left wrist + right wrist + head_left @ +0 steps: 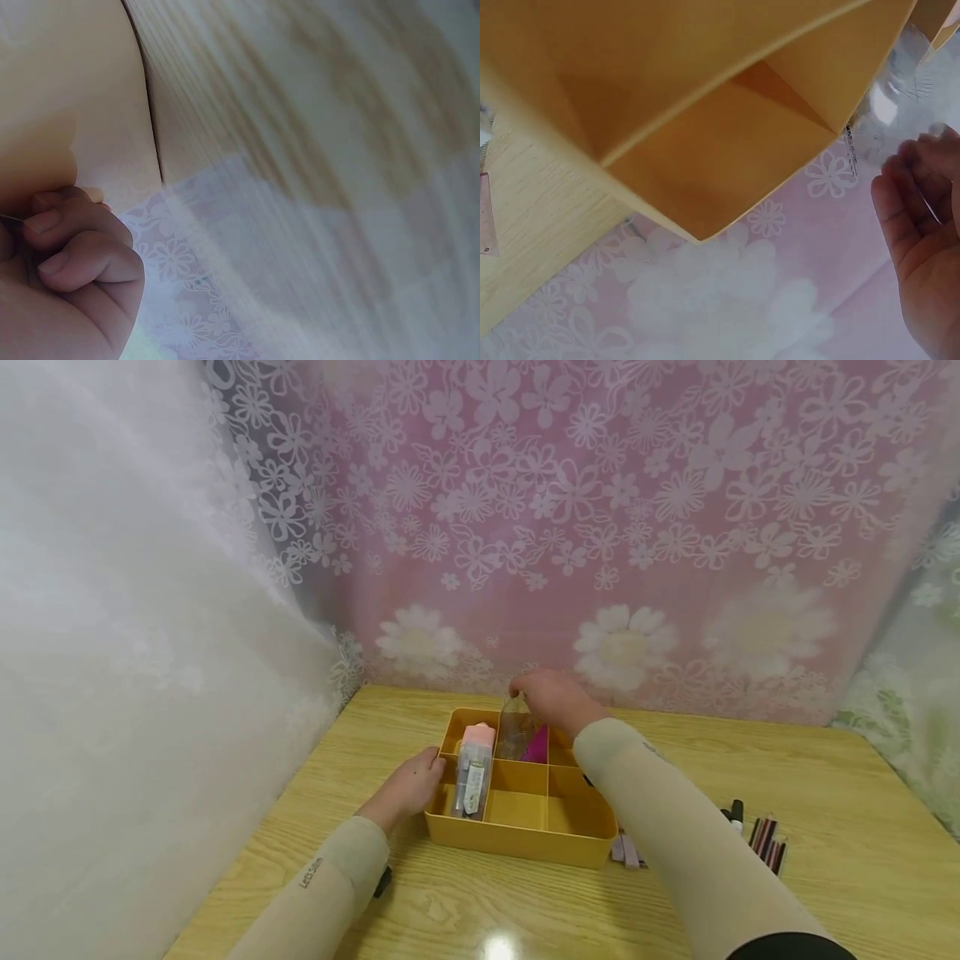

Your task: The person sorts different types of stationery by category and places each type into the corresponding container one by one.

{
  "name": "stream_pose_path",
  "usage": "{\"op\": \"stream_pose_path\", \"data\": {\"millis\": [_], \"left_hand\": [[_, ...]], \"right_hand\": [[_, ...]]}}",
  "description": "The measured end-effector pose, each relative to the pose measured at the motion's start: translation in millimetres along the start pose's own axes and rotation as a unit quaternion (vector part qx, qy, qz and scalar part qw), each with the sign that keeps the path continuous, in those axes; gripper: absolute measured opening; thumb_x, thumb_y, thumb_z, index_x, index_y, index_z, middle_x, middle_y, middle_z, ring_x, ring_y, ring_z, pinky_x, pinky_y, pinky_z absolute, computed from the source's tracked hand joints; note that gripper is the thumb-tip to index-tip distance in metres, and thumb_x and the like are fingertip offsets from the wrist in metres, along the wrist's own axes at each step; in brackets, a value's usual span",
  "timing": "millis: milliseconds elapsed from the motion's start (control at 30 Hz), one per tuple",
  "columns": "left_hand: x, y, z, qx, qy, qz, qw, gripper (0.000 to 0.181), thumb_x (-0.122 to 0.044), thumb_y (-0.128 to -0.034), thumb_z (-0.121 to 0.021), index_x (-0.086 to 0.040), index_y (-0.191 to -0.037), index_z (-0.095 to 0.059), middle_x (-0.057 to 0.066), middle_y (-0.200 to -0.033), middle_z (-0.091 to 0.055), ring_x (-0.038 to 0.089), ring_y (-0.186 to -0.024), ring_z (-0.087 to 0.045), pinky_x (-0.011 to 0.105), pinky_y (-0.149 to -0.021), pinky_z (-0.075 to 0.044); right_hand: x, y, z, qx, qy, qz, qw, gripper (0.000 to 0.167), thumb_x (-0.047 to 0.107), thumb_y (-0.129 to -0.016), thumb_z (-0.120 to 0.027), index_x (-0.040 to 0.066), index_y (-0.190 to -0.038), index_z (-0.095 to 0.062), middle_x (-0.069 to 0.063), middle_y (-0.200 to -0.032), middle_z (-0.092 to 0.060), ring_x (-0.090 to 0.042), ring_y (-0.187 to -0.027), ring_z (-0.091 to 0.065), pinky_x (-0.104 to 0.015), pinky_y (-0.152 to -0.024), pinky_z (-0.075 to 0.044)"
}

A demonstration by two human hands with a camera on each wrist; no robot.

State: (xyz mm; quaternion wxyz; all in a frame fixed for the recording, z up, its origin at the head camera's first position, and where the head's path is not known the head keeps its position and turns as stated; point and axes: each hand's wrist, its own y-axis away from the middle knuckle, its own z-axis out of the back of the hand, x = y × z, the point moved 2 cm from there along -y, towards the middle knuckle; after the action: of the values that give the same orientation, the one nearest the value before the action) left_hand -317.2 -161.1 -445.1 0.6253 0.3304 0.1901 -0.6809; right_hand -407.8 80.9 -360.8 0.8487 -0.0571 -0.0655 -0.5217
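A yellow divided organizer box [517, 843] stands on the table. My left hand [412, 783] grips its left wall; in the left wrist view, the curled fingers [90, 259] lie against the yellow plastic. At the back middle compartment, my right hand [555, 695] pinches the top of a clear, shiny plastic piece [514, 731], its exact kind unclear. The right wrist view shows that clear plastic [889, 112] at the fingertips. A magenta item [536, 746] sits beside or behind it; I cannot tell which. In the left compartments leans a clear case with a pink cap [477, 735].
Right of the box, on the wooden table [465, 906], lie several dark and pink pencils [768, 842] and a black-capped marker [738, 811]. A pale pink item [627, 852] pokes out by the box's front right corner. A flowered pink curtain [525, 568] hangs behind.
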Motion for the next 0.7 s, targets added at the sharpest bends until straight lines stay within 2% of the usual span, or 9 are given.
{"op": "stream_pose_path", "data": {"millis": [67,233,300,400,467,700], "left_hand": [[0.3,-0.2,-0.3,0.001,0.005,0.004,1.0000,0.054,-0.039,-0.1109,-0.031,-0.006,-0.153,-0.039,0.013,-0.151,-0.048,0.032,-0.140,-0.043,0.055,-0.115,-0.031],[2.4,-1.1,-1.5,0.002,0.008,0.006,1.0000,0.054,-0.038,-0.1111,-0.031,-0.006,-0.154,-0.039,0.013,-0.151,-0.048,0.032,-0.140,-0.043,0.055,-0.115,-0.031],[2.6,-1.3,-1.8,0.001,0.006,0.005,1.0000,0.054,-0.037,-0.1112,-0.031,-0.006,-0.154,-0.039,0.013,-0.152,-0.048,0.032,-0.141,-0.042,0.055,-0.115,-0.031],[2.3,-1.2,-1.3,-0.001,0.002,0.006,1.0000,0.054,-0.037,-0.1112,-0.031,-0.005,-0.154,-0.039,0.013,-0.152,-0.048,0.032,-0.141,-0.042,0.054,-0.115,-0.030],[1.7,-1.0,-0.7,-0.003,-0.005,0.003,1.0000,0.054,-0.037,-0.1112,-0.030,-0.005,-0.153,-0.039,0.014,-0.152,-0.048,0.032,-0.141,-0.042,0.054,-0.115,-0.031],[1.4,-1.1,-0.3,-0.004,-0.011,-0.003,0.9999,0.052,-0.035,-0.1113,-0.031,-0.004,-0.151,-0.041,0.015,-0.149,-0.050,0.033,-0.139,-0.044,0.055,-0.114,-0.032]], "right_hand": [[0.0,-0.7,-0.3,0.003,0.008,0.004,1.0000,0.040,0.003,-0.106,-0.040,0.016,-0.133,-0.067,-0.005,-0.135,-0.063,-0.028,-0.127,-0.056,-0.045,-0.104,-0.047],[-3.5,-1.1,-1.4,0.015,-0.007,-0.005,0.9999,0.037,0.001,-0.100,-0.057,0.016,-0.133,-0.066,-0.004,-0.133,-0.064,-0.028,-0.123,-0.058,-0.044,-0.101,-0.050],[-6.8,-0.2,-0.6,0.016,-0.018,-0.013,0.9996,0.038,0.002,-0.101,-0.055,0.016,-0.133,-0.066,-0.004,-0.134,-0.063,-0.028,-0.122,-0.059,-0.045,-0.101,-0.050],[-12.5,1.8,1.8,0.011,-0.020,-0.016,0.9996,0.039,0.003,-0.103,-0.044,0.016,-0.133,-0.065,-0.005,-0.135,-0.063,-0.029,-0.123,-0.058,-0.048,-0.102,-0.048],[-15.7,3.6,4.2,0.005,-0.018,-0.005,0.9998,0.039,0.005,-0.104,-0.039,0.014,-0.132,-0.065,-0.007,-0.134,-0.063,-0.031,-0.123,-0.058,-0.049,-0.103,-0.047],[-22.8,18.9,17.2,0.001,0.001,0.028,0.9996,0.031,0.005,-0.103,-0.048,0.008,-0.128,-0.066,-0.011,-0.128,-0.066,-0.032,-0.118,-0.061,-0.050,-0.100,-0.049]]}}
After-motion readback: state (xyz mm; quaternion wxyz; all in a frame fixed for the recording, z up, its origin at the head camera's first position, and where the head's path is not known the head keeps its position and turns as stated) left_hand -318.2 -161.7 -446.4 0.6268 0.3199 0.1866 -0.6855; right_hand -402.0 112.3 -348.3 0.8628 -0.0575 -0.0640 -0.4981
